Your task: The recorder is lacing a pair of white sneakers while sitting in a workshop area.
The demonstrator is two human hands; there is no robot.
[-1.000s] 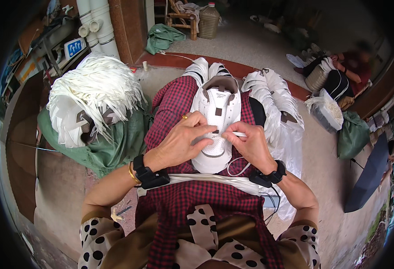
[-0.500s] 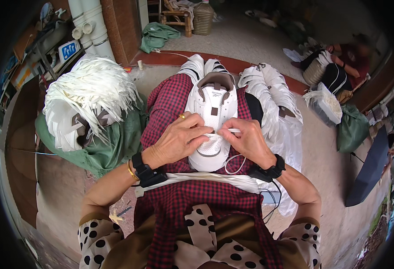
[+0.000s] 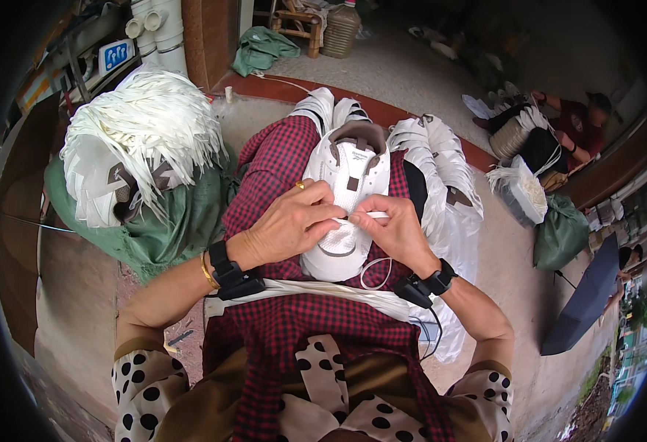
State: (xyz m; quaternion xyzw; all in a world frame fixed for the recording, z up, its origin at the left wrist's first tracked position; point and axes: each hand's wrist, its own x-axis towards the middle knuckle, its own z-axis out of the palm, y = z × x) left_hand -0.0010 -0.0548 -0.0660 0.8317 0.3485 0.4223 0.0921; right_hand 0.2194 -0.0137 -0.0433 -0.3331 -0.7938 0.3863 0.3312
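Note:
A white sneaker (image 3: 331, 264) with a brown lining lies across my lap on a red-and-black checked apron (image 3: 272, 158), its toe toward me. A white shoelace (image 3: 376, 214) runs between my fingers at the lowest eyelets and loops down beside the toe. My left hand (image 3: 297, 221) pinches at the lace from the left side, fingertips over the front of the tongue. On the right, my right hand (image 3: 397, 228) grips the lace between thumb and forefinger. The two sets of fingertips nearly meet; the exact threading is hidden beneath them.
Left, a thick bundle of white laces (image 3: 146, 121) and shoe uppers sits on a green sack (image 3: 161, 239). Nested white uppers (image 3: 441, 158) stand right of my lap. Further off are a seated person (image 3: 581, 125), a tub of laces (image 3: 521, 193) and a dark umbrella (image 3: 581, 302).
The whole view has shifted slightly, and more shows at the right edge, including another person by the umbrella. My hands keep nearly the same pinch on the lace.

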